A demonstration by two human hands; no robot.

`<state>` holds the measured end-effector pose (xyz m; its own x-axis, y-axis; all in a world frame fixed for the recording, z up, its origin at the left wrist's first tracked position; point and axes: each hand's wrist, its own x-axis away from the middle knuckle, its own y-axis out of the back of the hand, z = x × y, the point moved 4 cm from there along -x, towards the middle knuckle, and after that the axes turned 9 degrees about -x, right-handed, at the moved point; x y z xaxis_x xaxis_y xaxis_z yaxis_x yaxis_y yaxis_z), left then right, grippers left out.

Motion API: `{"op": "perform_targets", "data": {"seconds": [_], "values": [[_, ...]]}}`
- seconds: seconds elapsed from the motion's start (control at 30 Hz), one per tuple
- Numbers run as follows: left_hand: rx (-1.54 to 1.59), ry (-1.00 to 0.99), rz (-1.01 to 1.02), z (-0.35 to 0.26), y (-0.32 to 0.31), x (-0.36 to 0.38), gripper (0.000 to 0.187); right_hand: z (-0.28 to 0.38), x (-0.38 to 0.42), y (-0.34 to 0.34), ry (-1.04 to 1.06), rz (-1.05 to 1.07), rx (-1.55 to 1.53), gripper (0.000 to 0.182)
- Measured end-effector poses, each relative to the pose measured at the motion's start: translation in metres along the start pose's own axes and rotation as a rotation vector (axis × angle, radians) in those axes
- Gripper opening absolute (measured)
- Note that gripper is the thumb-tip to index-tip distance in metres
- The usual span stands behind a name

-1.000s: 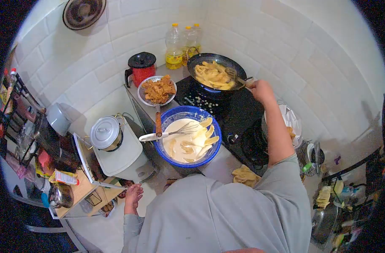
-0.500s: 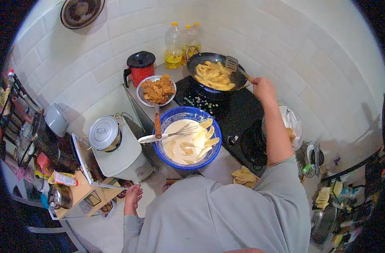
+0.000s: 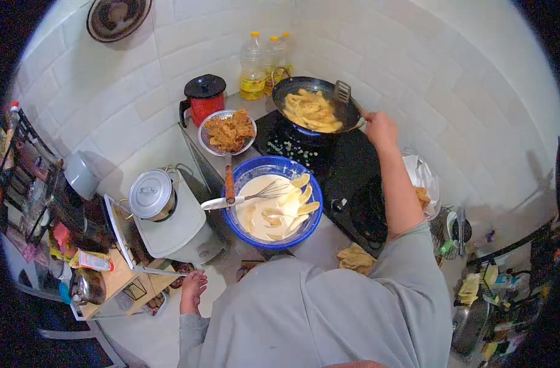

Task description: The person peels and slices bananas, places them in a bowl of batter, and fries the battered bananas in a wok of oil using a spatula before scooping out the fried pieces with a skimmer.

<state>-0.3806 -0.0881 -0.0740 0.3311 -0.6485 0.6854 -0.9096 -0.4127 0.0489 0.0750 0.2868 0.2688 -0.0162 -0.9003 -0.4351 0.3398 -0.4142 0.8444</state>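
Observation:
My right hand point(image 3: 381, 129) is closed on the handle of a slotted spatula, at the right of a dark wok point(image 3: 280, 101). The spatula's slotted head point(image 3: 342, 91) stands tilted up by the wok's right inner wall. Pale golden battered pieces point(image 3: 312, 111) lie in the wok, over a lit blue flame. My left hand point(image 3: 194, 286) hangs low at my side, fingers loosely apart, holding nothing. Between my body and the stove sits a blue basin point(image 3: 317, 226) of creamy batter with banana-like slices, and a whisk point(image 3: 269, 189) rests in it.
A strainer of browned fried pieces point(image 3: 230, 132) lies behind the basin, beside a red lidded pot point(image 3: 205, 109). Oil bottles point(image 3: 253, 73) stand against the tiled wall. To the left is a lidded silver pot point(image 3: 151, 193). A paper-lined container point(image 3: 428, 190) and a cloth point(image 3: 356, 259) are to the right.
The spatula head has turned more upright and shifted slightly right and up, away from the frying pieces. My right hand has moved slightly left. My left hand has barely moved.

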Motion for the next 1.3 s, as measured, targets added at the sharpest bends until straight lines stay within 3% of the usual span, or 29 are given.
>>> {"op": "perform_targets", "data": {"seconds": [0.23, 0.33, 0.4, 0.53, 0.6, 0.73, 0.93, 1.2, 1.23, 1.3], "values": [[-0.010, -0.012, -0.039, 0.002, 0.003, 0.003, 0.019, -0.025, -0.025, -0.026, -0.070, 0.040, 0.013, 0.019], [-0.022, -0.029, -0.020, 0.007, 0.007, -0.002, 0.018, -0.037, -0.029, -0.033, -0.081, 0.069, -0.178, 0.022], [-0.022, -0.036, -0.023, 0.013, 0.010, -0.008, 0.022, -0.052, -0.030, -0.043, -0.360, 0.148, -0.457, 0.026], [-0.014, -0.049, -0.005, 0.017, 0.010, -0.011, 0.020, -0.052, -0.025, -0.040, -0.387, 0.116, -0.480, 0.023], [-0.039, -0.052, 0.011, 0.014, 0.009, -0.012, 0.019, -0.039, -0.021, -0.033, -0.156, 0.006, -0.257, 0.019], [-0.020, -0.069, 0.026, 0.016, 0.009, -0.015, 0.019, -0.009, -0.003, -0.020, -0.052, -0.065, -0.170, 0.022], [-0.036, -0.066, -0.021, 0.017, 0.010, -0.015, 0.025, 0.007, 0.008, -0.022, 0.099, 0.006, -0.004, 0.020], [-0.065, -0.059, -0.009, 0.015, 0.009, -0.009, 0.028, 0.019, 0.012, -0.027, 0.237, 0.106, 0.197, 0.045], [-0.063, -0.059, -0.009, 0.017, 0.010, -0.011, 0.028, 0.020, 0.012, -0.027, 0.239, 0.105, 0.197, 0.045], [-0.072, -0.065, 0.005, 0.020, 0.011, -0.016, 0.028, 0.025, 0.015, -0.024, 0.235, 0.025, 0.190, 0.023]]}}
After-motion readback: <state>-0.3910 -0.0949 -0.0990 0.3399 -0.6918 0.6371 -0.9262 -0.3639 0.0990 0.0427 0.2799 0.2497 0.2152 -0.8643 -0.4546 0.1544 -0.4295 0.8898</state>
